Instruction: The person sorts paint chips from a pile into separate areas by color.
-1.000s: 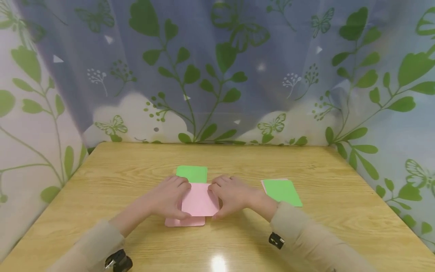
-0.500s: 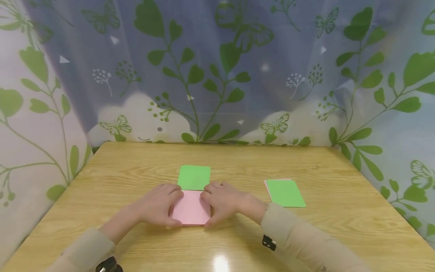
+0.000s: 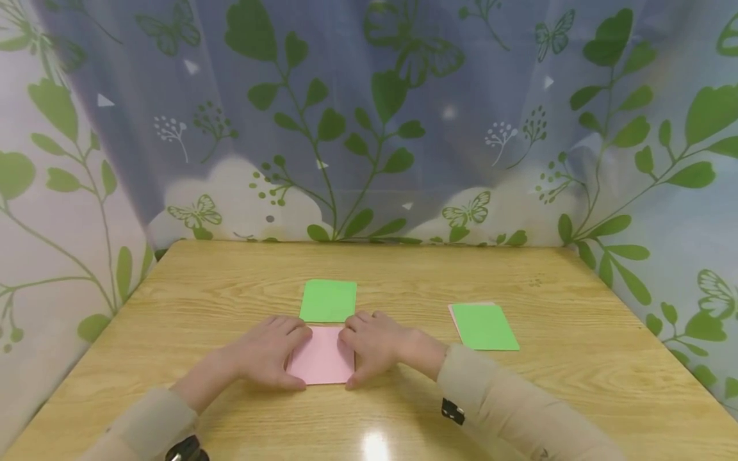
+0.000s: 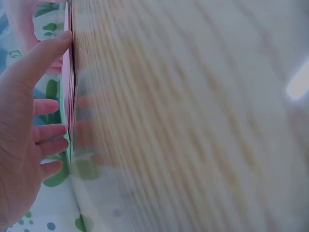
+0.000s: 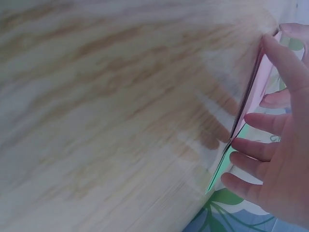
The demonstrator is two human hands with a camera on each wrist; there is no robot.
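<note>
Half-curled, the left hand [image 3: 266,351] and right hand [image 3: 376,346] are gripping the pink stack [image 3: 323,358] by opposite edges; unequal pressure is probably risking misalignment.

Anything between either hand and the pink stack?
Nothing visible: the left hand and right hand touch the pink stack at opposite sides. The green square just past its far edge isn't in between.

glare on table [image 3: 415,288], dim hazy wrist views
</note>
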